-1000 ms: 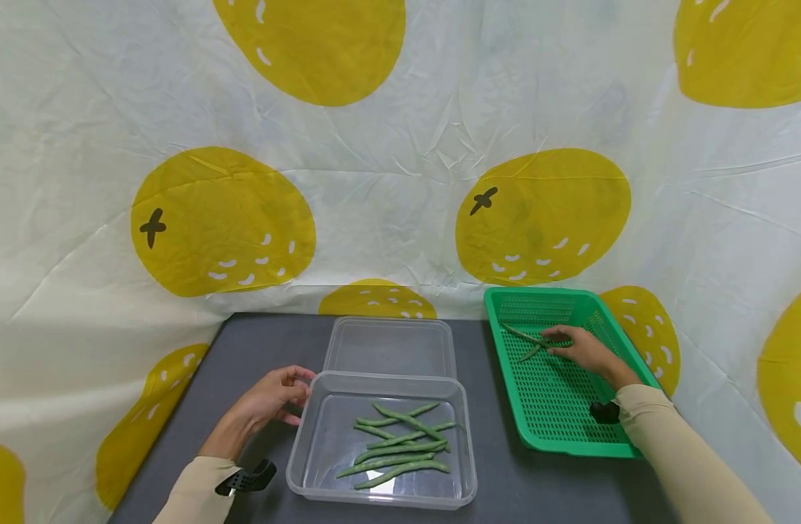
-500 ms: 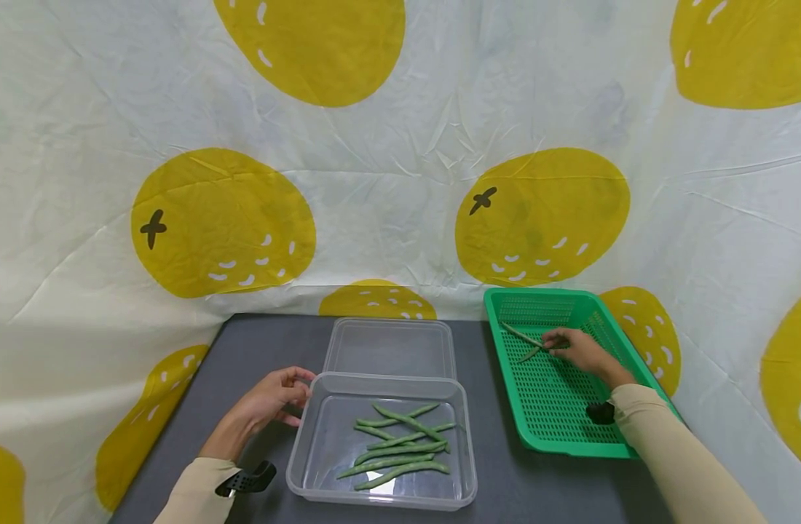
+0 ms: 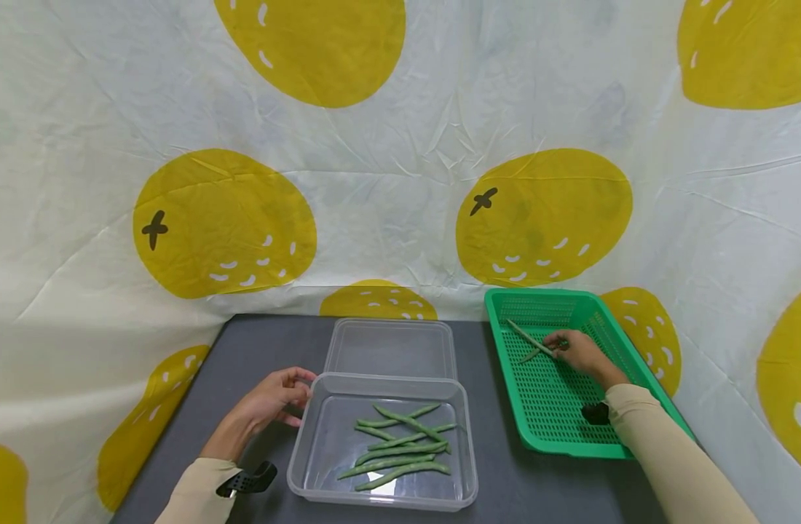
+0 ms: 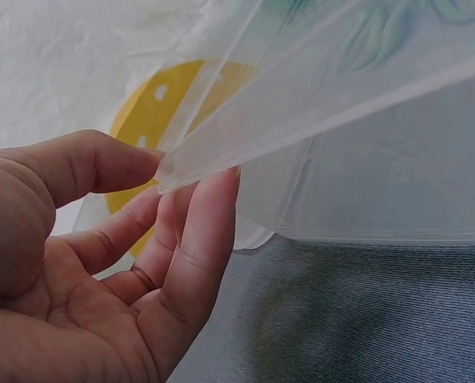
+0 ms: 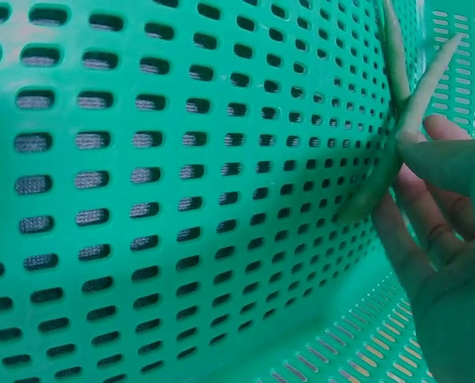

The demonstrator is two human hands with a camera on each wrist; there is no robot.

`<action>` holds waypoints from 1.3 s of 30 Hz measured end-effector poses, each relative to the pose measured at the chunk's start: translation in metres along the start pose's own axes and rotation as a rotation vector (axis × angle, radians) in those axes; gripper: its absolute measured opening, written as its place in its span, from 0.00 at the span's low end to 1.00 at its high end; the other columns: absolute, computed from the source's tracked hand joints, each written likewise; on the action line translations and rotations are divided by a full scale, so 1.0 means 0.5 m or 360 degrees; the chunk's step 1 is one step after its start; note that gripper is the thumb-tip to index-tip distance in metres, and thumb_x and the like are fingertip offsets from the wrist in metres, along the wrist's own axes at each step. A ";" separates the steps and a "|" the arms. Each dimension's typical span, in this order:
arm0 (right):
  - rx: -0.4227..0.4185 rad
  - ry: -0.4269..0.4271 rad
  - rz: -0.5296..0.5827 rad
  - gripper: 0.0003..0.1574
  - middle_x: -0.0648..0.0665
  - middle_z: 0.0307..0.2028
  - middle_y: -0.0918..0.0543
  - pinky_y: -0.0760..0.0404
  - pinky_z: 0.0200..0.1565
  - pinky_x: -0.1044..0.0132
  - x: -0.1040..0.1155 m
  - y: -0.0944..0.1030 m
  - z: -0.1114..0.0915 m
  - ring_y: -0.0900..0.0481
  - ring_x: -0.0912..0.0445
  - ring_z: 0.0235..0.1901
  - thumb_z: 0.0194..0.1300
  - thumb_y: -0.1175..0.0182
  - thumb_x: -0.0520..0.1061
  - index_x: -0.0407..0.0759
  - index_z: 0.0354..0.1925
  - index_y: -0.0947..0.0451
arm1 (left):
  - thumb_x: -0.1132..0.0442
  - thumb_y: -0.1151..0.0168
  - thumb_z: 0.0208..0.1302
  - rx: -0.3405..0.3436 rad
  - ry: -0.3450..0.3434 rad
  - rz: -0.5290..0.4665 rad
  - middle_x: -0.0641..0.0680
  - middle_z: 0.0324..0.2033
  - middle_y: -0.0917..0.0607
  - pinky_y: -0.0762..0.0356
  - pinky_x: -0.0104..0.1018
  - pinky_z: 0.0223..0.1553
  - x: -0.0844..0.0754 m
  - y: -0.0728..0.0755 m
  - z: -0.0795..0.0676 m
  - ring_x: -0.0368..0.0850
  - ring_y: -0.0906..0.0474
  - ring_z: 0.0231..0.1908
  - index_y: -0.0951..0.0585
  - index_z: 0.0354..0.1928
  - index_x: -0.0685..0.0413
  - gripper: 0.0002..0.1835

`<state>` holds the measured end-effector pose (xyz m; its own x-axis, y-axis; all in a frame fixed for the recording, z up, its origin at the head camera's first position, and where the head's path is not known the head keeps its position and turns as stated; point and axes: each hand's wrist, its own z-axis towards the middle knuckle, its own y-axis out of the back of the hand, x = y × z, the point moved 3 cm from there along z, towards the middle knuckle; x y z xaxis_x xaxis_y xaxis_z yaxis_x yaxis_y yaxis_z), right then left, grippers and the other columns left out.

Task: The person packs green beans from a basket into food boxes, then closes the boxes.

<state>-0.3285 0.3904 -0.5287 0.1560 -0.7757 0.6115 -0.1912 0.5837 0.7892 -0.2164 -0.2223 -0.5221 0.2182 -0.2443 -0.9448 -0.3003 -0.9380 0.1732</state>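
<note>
Inside the green basket [image 3: 507, 378] at the right, my right hand [image 3: 579, 352] pinches a green bean [image 3: 523, 335] between thumb and fingers. In the right wrist view this green bean [image 5: 433, 80] slants across the basket's slotted floor. A second green bean [image 5: 393, 52] lies beside it and crosses it. On the left, my left hand [image 3: 269, 397] is at the upper left corner of a clear plastic container [image 3: 381, 501]. Seen from the left wrist, the thumb and fingers of this hand [image 4: 133, 263] pinch the container's rim [image 4: 301, 136]. Several green beans [image 3: 394, 461] lie in the container.
Behind the container, a clear lid [image 3: 390, 347] lies flat on the dark grey table [image 3: 256, 342]. A strip of table separates container and basket. White cloth [image 3: 387, 218] with yellow fruit print hangs around the back and sides.
My right hand has lifted and turned the pinched bean slightly, its far end shifting a little to the right. The left hand and container have stayed in place.
</note>
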 end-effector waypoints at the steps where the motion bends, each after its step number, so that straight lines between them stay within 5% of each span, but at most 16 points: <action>1: 0.0001 -0.0002 -0.0011 0.16 0.31 0.46 0.18 0.18 0.43 0.49 0.000 0.000 -0.001 0.20 0.38 0.47 0.70 0.44 0.29 0.27 0.55 0.22 | 0.66 0.41 0.67 -0.0001 -0.0001 0.0000 0.63 0.42 0.19 0.14 0.49 0.33 0.000 0.000 0.000 0.51 0.21 0.37 0.30 0.63 0.68 0.24; 30: 0.0155 0.0067 -0.0065 0.16 0.37 0.42 0.15 0.19 0.37 0.56 0.049 0.017 -0.025 0.18 0.48 0.40 0.67 0.38 0.33 0.29 0.52 0.19 | 0.66 0.41 0.67 0.0014 -0.0029 0.0005 0.63 0.41 0.20 0.15 0.48 0.31 -0.002 -0.002 0.000 0.51 0.21 0.37 0.30 0.63 0.69 0.25; 39: 0.0177 0.0110 0.0101 0.17 0.36 0.41 0.17 0.17 0.38 0.57 0.076 0.021 -0.040 0.17 0.46 0.40 0.69 0.41 0.32 0.26 0.54 0.22 | 0.66 0.41 0.66 -0.0014 0.0006 -0.0003 0.63 0.41 0.19 0.14 0.48 0.32 0.002 0.000 0.001 0.51 0.21 0.37 0.29 0.63 0.68 0.25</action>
<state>-0.3052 0.3720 -0.4961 0.2059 -0.7173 0.6657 -0.3086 0.5980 0.7397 -0.2167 -0.2222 -0.5231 0.2224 -0.2433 -0.9441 -0.2915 -0.9407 0.1737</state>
